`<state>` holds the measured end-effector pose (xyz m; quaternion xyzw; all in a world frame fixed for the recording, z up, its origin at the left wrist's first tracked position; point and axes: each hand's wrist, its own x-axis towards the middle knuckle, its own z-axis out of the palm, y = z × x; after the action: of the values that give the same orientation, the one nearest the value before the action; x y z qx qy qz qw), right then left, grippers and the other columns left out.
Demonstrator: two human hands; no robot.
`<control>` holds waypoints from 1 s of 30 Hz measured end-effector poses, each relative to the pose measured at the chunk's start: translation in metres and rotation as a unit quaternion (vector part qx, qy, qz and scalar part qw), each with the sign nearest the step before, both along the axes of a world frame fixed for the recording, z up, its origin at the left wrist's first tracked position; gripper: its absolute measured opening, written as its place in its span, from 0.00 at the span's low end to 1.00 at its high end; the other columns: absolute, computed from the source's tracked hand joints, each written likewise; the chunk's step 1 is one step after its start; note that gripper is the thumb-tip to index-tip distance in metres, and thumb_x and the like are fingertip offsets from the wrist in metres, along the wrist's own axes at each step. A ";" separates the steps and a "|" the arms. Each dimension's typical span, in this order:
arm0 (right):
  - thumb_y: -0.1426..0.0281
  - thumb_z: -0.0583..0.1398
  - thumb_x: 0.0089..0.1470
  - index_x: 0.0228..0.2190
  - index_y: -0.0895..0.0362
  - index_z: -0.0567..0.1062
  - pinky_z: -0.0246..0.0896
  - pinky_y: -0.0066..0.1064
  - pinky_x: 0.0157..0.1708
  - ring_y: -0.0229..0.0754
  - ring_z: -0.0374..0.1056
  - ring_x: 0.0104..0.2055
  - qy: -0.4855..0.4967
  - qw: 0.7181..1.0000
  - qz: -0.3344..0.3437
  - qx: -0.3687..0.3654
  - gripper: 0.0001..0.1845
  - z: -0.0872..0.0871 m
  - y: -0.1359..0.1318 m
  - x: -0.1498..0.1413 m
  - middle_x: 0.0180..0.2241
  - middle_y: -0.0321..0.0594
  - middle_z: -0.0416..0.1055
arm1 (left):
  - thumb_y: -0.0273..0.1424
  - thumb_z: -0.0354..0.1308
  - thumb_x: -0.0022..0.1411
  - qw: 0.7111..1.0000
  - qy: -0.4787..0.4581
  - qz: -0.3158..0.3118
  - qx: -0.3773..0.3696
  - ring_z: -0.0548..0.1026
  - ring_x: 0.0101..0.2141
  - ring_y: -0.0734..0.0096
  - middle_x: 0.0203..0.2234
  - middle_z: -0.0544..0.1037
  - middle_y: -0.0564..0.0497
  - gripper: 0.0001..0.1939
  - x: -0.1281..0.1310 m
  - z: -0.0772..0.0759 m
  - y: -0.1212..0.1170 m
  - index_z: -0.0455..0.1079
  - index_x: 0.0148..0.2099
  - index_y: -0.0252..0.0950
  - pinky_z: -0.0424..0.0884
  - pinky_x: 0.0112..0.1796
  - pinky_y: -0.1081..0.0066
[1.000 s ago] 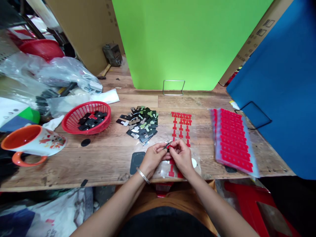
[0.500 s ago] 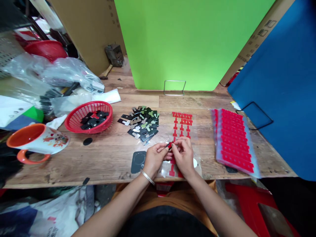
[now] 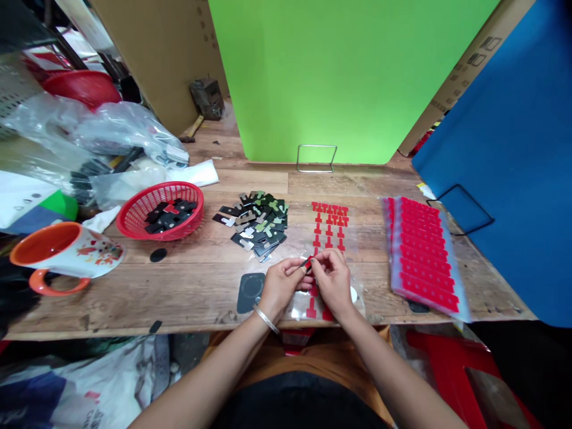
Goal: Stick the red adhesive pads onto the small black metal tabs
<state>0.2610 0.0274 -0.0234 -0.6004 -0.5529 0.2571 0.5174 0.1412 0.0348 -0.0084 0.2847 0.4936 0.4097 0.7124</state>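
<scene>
Tab (image 3: 310, 261), red and bowed a second ago, is now apparently lying flatter against a black plate (image 3: 304, 264) at lower centre of the frame, left hand (image 3: 277, 287) pinching the plate, right hand (image 3: 333, 285) pinching the tab, bringing both together.

The left hand (image 3: 282, 285) pinched a small dark piece (image 3: 308, 264), and the right hand (image 3: 333, 283) held its red part, above a clear sheet of red T-shapes (image 3: 317, 221). Leftward lay a pile of dark plates (image 3: 263, 226), then a red basket (image 3: 127, 225) and a mug (image 3: 71, 253). Rightward lay red-patterned sheets (image 3: 424, 256). A green board (image 3: 348, 77) and a blue board (image 3: 504, 137) stood behind.
</scene>
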 end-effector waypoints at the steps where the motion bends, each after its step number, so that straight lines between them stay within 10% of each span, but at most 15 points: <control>1: 0.71 0.56 0.51 0.26 0.56 0.68 0.57 0.29 0.30 0.37 0.60 0.29 0.002 1.000 -0.001 -0.001 0.03 0.000 0.000 0.000 0.27 0.35 0.62 | 0.25 0.62 0.51 1.000 0.000 -0.001 0.001 0.77 0.24 0.72 0.24 0.78 0.47 0.11 0.000 0.000 0.000 0.69 0.39 0.28 0.74 0.27 0.76; 25: 0.66 0.58 0.51 0.30 0.57 0.68 0.60 0.27 0.28 0.36 0.64 0.27 0.115 0.992 -0.026 -0.045 0.06 0.002 -0.006 -0.006 0.28 0.37 0.68 | 0.29 0.65 0.47 0.999 -0.003 0.026 0.037 0.77 0.25 0.72 0.27 0.79 0.47 0.15 0.003 0.006 -0.008 0.70 0.39 0.29 0.74 0.30 0.74; 30: 0.70 0.60 0.48 0.43 0.54 0.60 0.62 0.26 0.27 0.35 0.64 0.27 0.214 0.975 -0.041 -0.029 0.20 0.006 -0.005 -0.009 0.28 0.34 0.67 | 0.30 0.66 0.46 0.999 -0.012 0.038 0.033 0.77 0.26 0.71 0.27 0.79 0.47 0.17 0.004 0.011 -0.012 0.70 0.40 0.30 0.74 0.31 0.74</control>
<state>0.2520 0.0220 -0.0170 -0.5680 -0.3966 0.3743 0.6164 0.1456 0.0231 0.0023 0.2841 0.4814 0.4561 0.6925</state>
